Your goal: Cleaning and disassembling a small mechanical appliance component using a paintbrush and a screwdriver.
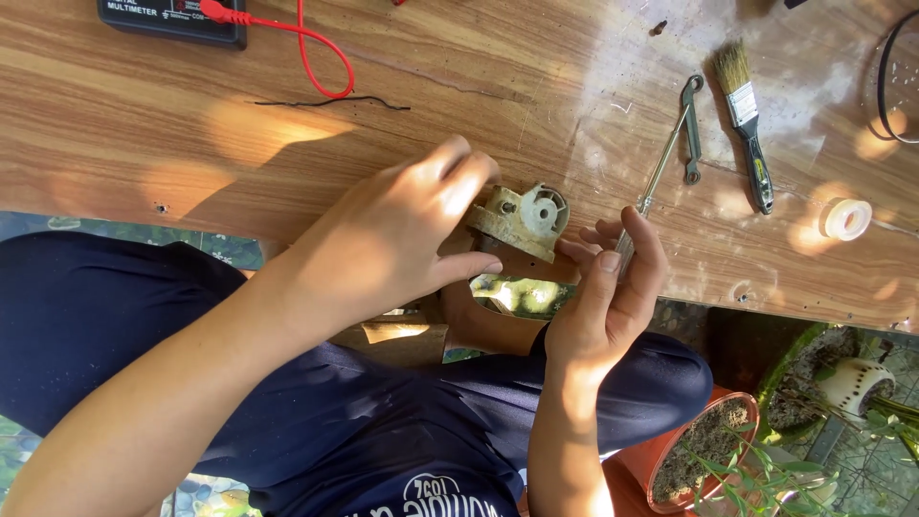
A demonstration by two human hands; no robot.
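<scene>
Grimy mechanism (522,218) (half hidden by fingers (459,177))

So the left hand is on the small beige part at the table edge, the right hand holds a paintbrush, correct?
Not quite. In the head view the right hand holds a slim metal screwdriver; the paintbrush lies untouched on the table. The left hand is indeed on the beige part.
</scene>
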